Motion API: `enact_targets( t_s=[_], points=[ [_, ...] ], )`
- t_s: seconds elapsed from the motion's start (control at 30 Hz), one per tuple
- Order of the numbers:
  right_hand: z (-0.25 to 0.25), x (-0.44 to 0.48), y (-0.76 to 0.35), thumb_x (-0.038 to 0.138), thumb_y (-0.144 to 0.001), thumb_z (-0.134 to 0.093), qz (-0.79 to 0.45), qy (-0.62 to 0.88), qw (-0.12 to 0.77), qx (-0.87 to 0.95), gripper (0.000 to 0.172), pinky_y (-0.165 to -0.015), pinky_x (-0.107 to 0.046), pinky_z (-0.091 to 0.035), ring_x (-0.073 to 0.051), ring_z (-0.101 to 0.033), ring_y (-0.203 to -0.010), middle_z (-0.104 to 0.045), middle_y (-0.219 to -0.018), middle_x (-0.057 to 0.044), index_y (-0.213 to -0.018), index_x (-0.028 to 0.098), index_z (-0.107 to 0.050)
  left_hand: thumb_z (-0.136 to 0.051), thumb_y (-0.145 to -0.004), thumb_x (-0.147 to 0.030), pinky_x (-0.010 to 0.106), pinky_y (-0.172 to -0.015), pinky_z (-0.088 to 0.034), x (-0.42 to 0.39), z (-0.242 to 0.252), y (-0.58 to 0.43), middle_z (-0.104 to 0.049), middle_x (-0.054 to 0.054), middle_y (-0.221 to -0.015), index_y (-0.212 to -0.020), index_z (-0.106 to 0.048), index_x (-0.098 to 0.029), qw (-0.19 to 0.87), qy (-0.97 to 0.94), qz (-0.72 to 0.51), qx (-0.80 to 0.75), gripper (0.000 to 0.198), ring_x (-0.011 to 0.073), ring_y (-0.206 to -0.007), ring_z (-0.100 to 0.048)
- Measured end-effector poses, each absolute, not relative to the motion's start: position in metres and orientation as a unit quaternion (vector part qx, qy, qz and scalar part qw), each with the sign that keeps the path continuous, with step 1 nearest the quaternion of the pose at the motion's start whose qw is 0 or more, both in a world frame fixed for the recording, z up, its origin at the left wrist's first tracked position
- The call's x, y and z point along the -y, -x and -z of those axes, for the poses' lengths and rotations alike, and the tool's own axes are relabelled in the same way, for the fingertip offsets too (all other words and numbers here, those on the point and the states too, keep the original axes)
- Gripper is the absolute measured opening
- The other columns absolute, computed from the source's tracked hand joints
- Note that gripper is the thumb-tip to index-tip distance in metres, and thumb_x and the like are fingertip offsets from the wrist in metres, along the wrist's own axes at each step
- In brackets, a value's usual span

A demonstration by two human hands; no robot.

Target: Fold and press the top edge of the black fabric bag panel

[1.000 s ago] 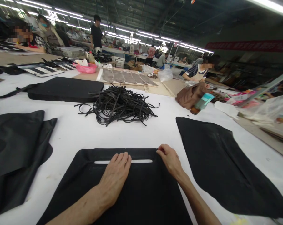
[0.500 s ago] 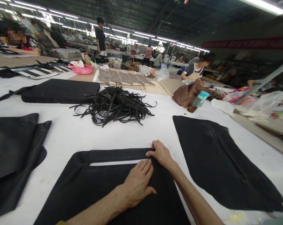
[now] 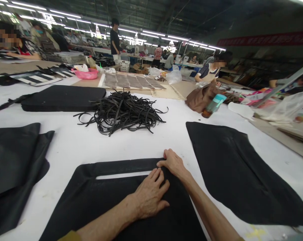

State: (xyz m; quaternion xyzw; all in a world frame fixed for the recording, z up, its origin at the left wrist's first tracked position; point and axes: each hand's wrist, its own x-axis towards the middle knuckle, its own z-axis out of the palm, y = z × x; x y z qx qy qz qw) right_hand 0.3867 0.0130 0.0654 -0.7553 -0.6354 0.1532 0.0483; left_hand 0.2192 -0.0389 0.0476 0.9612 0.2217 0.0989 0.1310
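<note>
In front of me lies a black sheet panel (image 3: 103, 204), leather-like, with a folded strip along its far edge. A long narrow slot in it shows the white tabletop. My left hand (image 3: 151, 194) rests palm down on the panel by the slot's right end, its fingers spread. At the far right corner my right hand (image 3: 175, 164) pinches the folded edge, thumb on the near side and fingers curled over the far side. What lies under its fingertips is hidden.
Another slotted black panel (image 3: 239, 170) is on the right, and folded black pieces (image 3: 13, 157) are at left. Beyond are a heap of black strips (image 3: 128, 112), a stack of black panels (image 3: 63, 97), a pink basin (image 3: 86, 73) and a bottle (image 3: 214, 105). Several people work farther back.
My left hand's fingers have spread wider apart on the panel. My right hand keeps its place at the corner. The view has shifted slightly.
</note>
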Motion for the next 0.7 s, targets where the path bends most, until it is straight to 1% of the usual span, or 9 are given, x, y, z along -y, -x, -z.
enact_targets(
  t_s=[0.13, 0.23, 0.33, 0.4, 0.43, 0.5, 0.6, 0.7],
  points=[
    [-0.071, -0.015, -0.384, 0.043, -0.061, -0.069, -0.166, 0.753, 0.031, 0.636, 0.031, -0.058, -0.026, -0.029, -0.016, -0.050, -0.074, -0.052, -0.081, -0.001, -0.075, 0.020, -0.052, -0.042, -0.084, -0.054, 0.045, -0.108, -0.019, 0.038, -0.056, -0.219, -0.039, 0.020, -0.131, -0.126, -0.038, -0.012, 0.105, -0.966, -0.095, -0.218, 0.060, 0.0319, -0.128, -0.027],
    [-0.076, -0.022, -0.384, 0.040, -0.058, -0.070, -0.176, 0.752, 0.018, 0.635, 0.030, -0.056, -0.026, -0.029, -0.018, -0.052, -0.072, -0.055, -0.079, -0.002, -0.072, 0.019, -0.053, -0.042, -0.084, -0.055, 0.044, -0.107, -0.019, 0.038, -0.061, -0.216, -0.042, 0.019, -0.128, -0.126, -0.038, -0.011, 0.096, -0.969, -0.094, -0.206, 0.061, 0.0314, -0.126, -0.031],
    [-0.079, -0.032, -0.386, 0.033, -0.055, -0.072, -0.188, 0.750, 0.015, 0.634, 0.025, -0.055, -0.026, -0.030, -0.018, -0.053, -0.068, -0.057, -0.070, -0.001, -0.064, 0.019, -0.054, -0.042, -0.084, -0.054, 0.043, -0.107, -0.020, 0.038, -0.062, -0.213, -0.041, 0.016, -0.129, -0.129, -0.035, -0.015, 0.108, -0.968, -0.101, -0.201, 0.060, 0.0295, -0.126, -0.031],
    [-0.081, -0.035, -0.387, 0.028, -0.059, -0.069, -0.189, 0.752, 0.027, 0.631, 0.018, -0.054, -0.026, -0.031, -0.017, -0.054, -0.064, -0.057, -0.063, 0.000, -0.061, 0.019, -0.054, -0.044, -0.084, -0.053, 0.043, -0.107, -0.020, 0.039, -0.062, -0.212, -0.041, 0.015, -0.130, -0.129, -0.034, -0.017, 0.121, -0.965, -0.110, -0.204, 0.058, 0.0279, -0.127, -0.030],
    [-0.082, -0.034, -0.386, 0.027, -0.062, -0.066, -0.180, 0.756, 0.039, 0.628, 0.014, -0.055, -0.026, -0.032, -0.017, -0.055, -0.065, -0.058, -0.064, 0.000, -0.062, 0.019, -0.054, -0.046, -0.084, -0.052, 0.043, -0.107, -0.020, 0.039, -0.061, -0.211, -0.040, 0.014, -0.130, -0.129, -0.034, -0.018, 0.126, -0.964, -0.115, -0.205, 0.058, 0.0273, -0.127, -0.030],
    [-0.085, -0.026, -0.382, 0.025, -0.072, -0.056, -0.146, 0.763, 0.077, 0.625, 0.006, -0.062, -0.028, -0.036, -0.018, -0.056, -0.073, -0.061, -0.074, -0.003, -0.069, 0.020, -0.056, -0.049, -0.082, -0.051, 0.043, -0.107, -0.021, 0.039, -0.061, -0.211, -0.040, 0.014, -0.130, -0.128, -0.035, -0.018, 0.133, -0.961, -0.127, -0.209, 0.059, 0.0264, -0.126, -0.032],
    [-0.086, 0.002, -0.371, 0.026, -0.084, -0.040, -0.120, 0.752, 0.145, 0.632, 0.017, -0.074, -0.028, -0.039, -0.017, -0.056, -0.084, -0.062, -0.090, -0.004, -0.086, 0.021, -0.056, -0.050, -0.082, -0.051, 0.043, -0.106, -0.022, 0.038, -0.062, -0.210, -0.037, 0.014, -0.133, -0.130, -0.034, -0.018, 0.135, -0.961, -0.135, -0.202, 0.060, 0.0263, -0.125, -0.033],
    [-0.082, 0.034, -0.367, 0.033, -0.085, -0.039, -0.179, 0.713, 0.263, 0.625, 0.021, -0.080, -0.027, -0.041, -0.016, -0.056, -0.087, -0.062, -0.092, -0.002, -0.092, 0.023, -0.056, -0.047, -0.083, -0.051, 0.045, -0.105, -0.024, 0.038, -0.062, -0.210, -0.033, 0.012, -0.138, -0.133, -0.031, -0.021, 0.129, -0.965, -0.135, -0.181, 0.060, 0.0276, -0.125, -0.032]
  ],
)
